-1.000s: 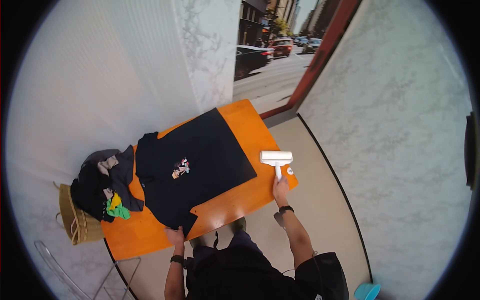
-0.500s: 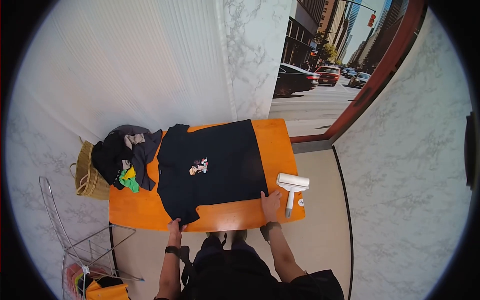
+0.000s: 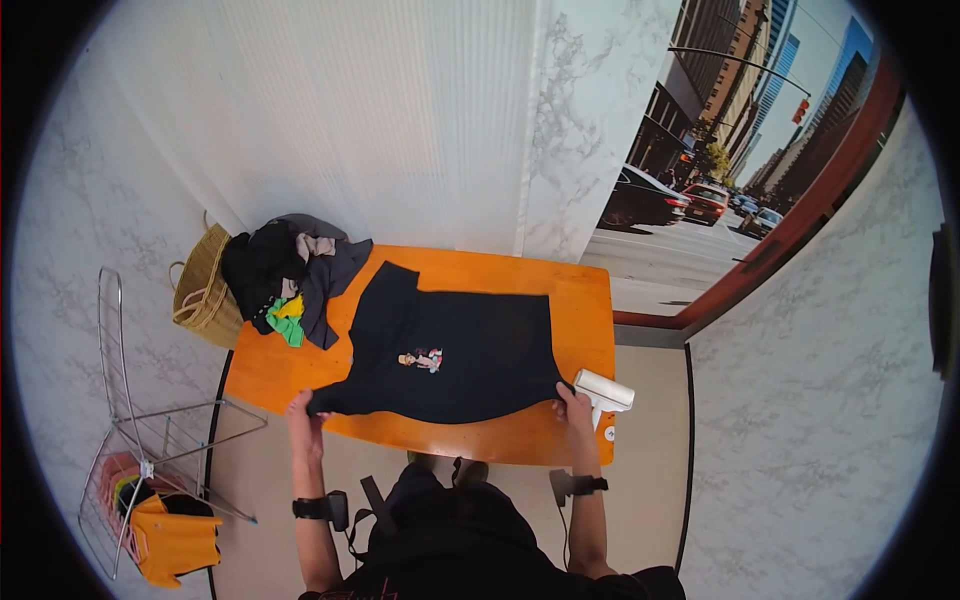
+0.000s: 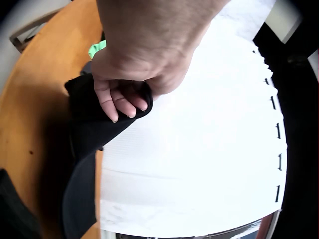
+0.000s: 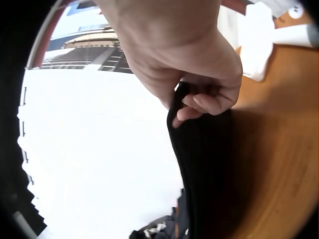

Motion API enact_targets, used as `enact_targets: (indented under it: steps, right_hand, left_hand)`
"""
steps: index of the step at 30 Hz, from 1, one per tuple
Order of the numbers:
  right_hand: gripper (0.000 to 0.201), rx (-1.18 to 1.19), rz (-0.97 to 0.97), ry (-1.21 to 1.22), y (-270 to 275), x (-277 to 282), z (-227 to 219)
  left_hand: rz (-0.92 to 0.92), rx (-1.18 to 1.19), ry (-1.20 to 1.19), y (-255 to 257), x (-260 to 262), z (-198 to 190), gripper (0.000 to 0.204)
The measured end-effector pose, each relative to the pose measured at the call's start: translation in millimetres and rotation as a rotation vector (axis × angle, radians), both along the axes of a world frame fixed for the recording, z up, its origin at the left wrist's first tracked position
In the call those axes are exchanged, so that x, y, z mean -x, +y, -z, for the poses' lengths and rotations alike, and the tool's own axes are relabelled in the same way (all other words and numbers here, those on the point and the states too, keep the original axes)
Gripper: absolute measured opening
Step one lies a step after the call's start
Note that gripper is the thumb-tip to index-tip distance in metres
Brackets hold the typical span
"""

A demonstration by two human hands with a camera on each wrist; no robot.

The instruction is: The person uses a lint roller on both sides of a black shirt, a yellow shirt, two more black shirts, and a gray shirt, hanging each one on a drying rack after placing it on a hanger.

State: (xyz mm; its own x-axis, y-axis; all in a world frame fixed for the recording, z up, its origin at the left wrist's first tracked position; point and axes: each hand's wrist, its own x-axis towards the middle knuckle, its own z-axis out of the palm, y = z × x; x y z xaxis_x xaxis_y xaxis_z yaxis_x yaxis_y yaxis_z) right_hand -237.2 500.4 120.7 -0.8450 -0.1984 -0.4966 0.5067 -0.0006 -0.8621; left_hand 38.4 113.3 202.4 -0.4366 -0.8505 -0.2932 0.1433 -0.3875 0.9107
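A black T-shirt (image 3: 480,350) with a small printed figure lies over the orange table (image 3: 590,300), its near side raised between both hands. The left hand (image 3: 307,415) pinches the sleeve end at the near left; in the left wrist view its fingers (image 4: 121,104) curl round the black cloth. At the near right corner of the hem, the right hand (image 3: 577,412) grips the fabric, and the right wrist view shows its curled fingers (image 5: 199,105) on the folded edge. A white lint roller (image 3: 604,390) lies just right of the right hand.
Piled clothes (image 3: 290,270), dark with green and yellow pieces, sit at the table's left end by a woven basket (image 3: 208,290). A metal rack (image 3: 147,468) with an orange garment (image 3: 175,540) stands at the lower left. Walls border the table's far side.
The right hand has released the lint roller, moved left and taken the shirt's near corner. Both hands have lifted the near side, and the shirt's near edge now sags between them. The head view has shifted.
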Motion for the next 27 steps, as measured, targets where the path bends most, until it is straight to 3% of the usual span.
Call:
enact_targets:
  steps: [1, 3, 4, 6, 7, 10, 13, 16, 22, 27]
  right_hand:
    - [0.025, -0.005, -0.012, 0.000, 2, -5, -35]
    - [0.022, 0.330, 0.061, 0.123, 5, -15, -102]
    - [0.022, 0.421, 0.043, 0.194, 8, -19, -134]
    - [0.022, 0.511, 0.021, 0.262, 11, -27, -185]
    - [0.023, 0.625, 0.049, 0.342, 11, -30, -205]
    - [0.025, 0.765, 0.116, 0.412, -1, -15, -224]
    - [0.027, 0.692, 0.154, 0.374, -24, 11, -218]
    - [0.029, 0.525, 0.122, 0.267, -50, 45, -176]
    - [0.021, 0.260, 0.128, 0.023, -92, 119, -57]
    - [0.021, 0.064, 0.177, -0.080, -125, 184, 29]
  left_hand:
    - [-0.021, 0.054, 0.049, -6, -3, -29, 0.019]
    - [-0.166, 0.159, 0.114, 8, 6, -124, 0.020]
    - [-0.093, 0.354, 0.169, 1, 3, -151, 0.023]
    - [-0.072, 0.488, 0.263, -19, -9, -186, 0.026]
    - [-0.202, 0.464, 0.297, -17, 1, -208, 0.024]
    - [-0.256, 0.489, 0.344, -45, 40, -225, 0.022]
    - [-0.015, 0.494, 0.241, -88, 84, -195, 0.021]
    - [0.152, 0.397, 0.098, -121, 136, -126, 0.025]
    - [0.170, 0.134, -0.109, -164, 232, 22, 0.025]
    - [0.202, -0.002, -0.230, -182, 312, 109, 0.025]
